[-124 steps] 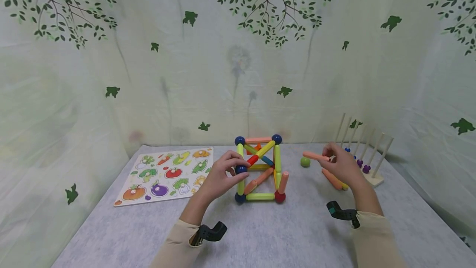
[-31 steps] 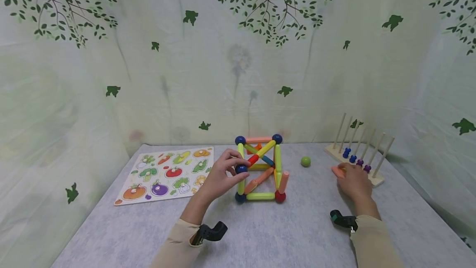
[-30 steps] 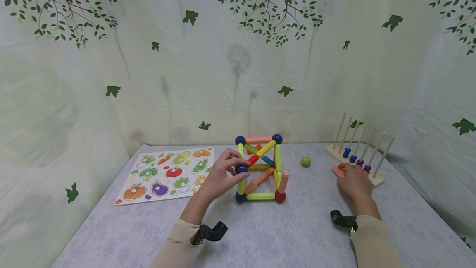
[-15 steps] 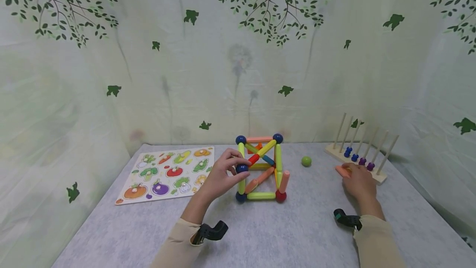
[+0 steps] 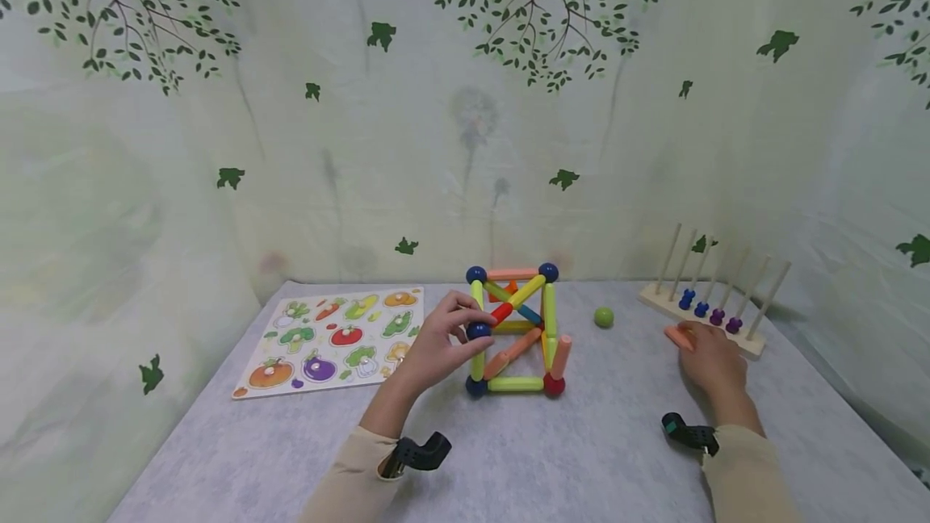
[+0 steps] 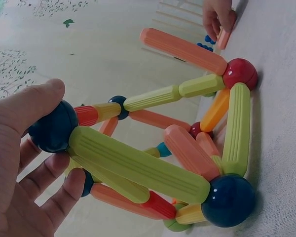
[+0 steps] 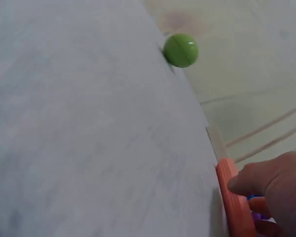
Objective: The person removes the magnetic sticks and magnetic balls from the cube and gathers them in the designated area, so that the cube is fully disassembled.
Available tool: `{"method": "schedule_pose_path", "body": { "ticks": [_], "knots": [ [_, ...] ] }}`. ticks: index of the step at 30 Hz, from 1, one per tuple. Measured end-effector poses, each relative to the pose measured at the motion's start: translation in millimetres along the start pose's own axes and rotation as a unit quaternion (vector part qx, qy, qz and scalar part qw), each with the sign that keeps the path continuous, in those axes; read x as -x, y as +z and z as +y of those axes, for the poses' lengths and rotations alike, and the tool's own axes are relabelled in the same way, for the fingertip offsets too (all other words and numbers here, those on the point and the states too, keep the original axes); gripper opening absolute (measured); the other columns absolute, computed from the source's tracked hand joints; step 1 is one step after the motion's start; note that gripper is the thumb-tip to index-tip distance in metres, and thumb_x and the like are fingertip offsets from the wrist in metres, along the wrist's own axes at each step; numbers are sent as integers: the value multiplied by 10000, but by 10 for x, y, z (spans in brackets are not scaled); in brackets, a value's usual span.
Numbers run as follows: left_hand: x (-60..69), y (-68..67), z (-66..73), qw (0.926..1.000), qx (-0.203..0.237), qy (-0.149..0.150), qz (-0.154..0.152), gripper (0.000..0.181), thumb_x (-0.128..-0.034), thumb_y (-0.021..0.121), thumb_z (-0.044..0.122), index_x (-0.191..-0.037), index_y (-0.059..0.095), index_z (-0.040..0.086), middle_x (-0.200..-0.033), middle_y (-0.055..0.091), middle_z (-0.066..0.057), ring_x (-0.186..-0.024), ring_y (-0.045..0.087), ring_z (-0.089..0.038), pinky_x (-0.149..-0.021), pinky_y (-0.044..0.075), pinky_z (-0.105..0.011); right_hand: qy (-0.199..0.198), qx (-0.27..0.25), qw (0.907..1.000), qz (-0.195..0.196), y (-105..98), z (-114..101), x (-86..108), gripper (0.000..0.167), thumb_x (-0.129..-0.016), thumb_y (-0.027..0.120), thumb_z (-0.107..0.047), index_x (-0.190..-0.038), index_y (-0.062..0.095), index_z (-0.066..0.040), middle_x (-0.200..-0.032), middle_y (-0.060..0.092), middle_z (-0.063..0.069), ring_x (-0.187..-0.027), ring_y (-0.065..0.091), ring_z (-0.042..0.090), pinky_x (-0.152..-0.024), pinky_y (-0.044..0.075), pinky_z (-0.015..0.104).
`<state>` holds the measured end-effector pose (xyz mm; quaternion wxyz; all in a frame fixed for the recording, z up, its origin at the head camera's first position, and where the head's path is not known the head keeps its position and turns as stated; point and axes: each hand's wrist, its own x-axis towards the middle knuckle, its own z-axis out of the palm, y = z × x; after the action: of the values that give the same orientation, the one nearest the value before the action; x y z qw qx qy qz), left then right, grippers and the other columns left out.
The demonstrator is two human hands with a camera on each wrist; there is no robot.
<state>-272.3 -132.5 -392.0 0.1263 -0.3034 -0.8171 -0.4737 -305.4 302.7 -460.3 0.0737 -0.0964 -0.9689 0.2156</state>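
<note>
My left hand [image 5: 445, 343] pinches a dark blue ball [image 6: 53, 127] between thumb and fingers. The ball is a corner of a standing frame built of magnetic sticks and balls; one of its lime green sticks [image 6: 138, 163] runs from that ball to a lower blue ball [image 6: 229, 200]. A salmon stick [image 6: 185, 51] rises from the red ball [image 5: 554, 385] at the frame's lower right. Over on the right, my right hand [image 5: 715, 363] holds a salmon magnetic stick [image 7: 234, 202] low by the table, its thumb on the stick's side. The fingers' far side is partly hidden.
Just beyond my right hand stands a wooden peg rack [image 5: 657, 297] with blue and purple beads. A green ball [image 5: 604, 317] lies between frame and rack. At left is a vegetable puzzle board [image 5: 272, 337]. A printed curtain [image 5: 349, 184] hangs behind the table.
My right hand has come down from mid-air with a salmon stick to beside the rack, then shifted slightly right. The rack's near end has swung right. My left hand stays on the blue ball.
</note>
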Motion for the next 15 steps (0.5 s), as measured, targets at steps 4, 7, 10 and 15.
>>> {"method": "schedule_pose_path", "body": {
  "ticks": [4, 7, 10, 15],
  "knots": [
    [1, 29, 1, 10000, -4, -20, 61, 226, -867, 783, 167, -1091, 750, 166, -1138, 554, -22, -963, 545, -149, -769, 570, -327, -486, 1, 9986, 215, -106, -69, 36, 468, -979, 561, -249, -1391, 493, -38, -1444, 380, 360, -1257, 377, 584, -964, 333, 743],
    [-5, 34, 4, 10000, 34, -27, 61, 218, -864, 786, 165, -1078, 753, 174, -1133, 556, -12, -962, 546, -143, -767, 571, -325, -863, -450, 9949, 248, -235, -239, 91, 459, -1002, 543, -260, -1403, 490, -43, -1458, 397, 343, -1294, 373, 564, -991, 330, 744],
    [-6, 32, 4, 10000, 55, -25, 15, 211, -869, 782, 181, -1078, 752, 172, -1137, 553, -14, -968, 546, -144, -765, 568, -313, -1203, -1367, 9833, 8, -363, -523, 193, 442, -1026, 518, -244, -1428, 474, -63, -1474, 437, 283, -1325, 410, 487, -1052, 357, 680],
    [6, 24, 0, 9999, 81, -43, 48, 207, -870, 782, 188, -1074, 753, 169, -1134, 552, -15, -970, 545, -149, -764, 569, -335, -2082, -2300, 9486, -629, -481, -1063, 436, 422, -1029, 549, -311, -1403, 508, -120, -1411, 552, 163, -1235, 560, 348, -1018, 489, 548]
  ]
}}
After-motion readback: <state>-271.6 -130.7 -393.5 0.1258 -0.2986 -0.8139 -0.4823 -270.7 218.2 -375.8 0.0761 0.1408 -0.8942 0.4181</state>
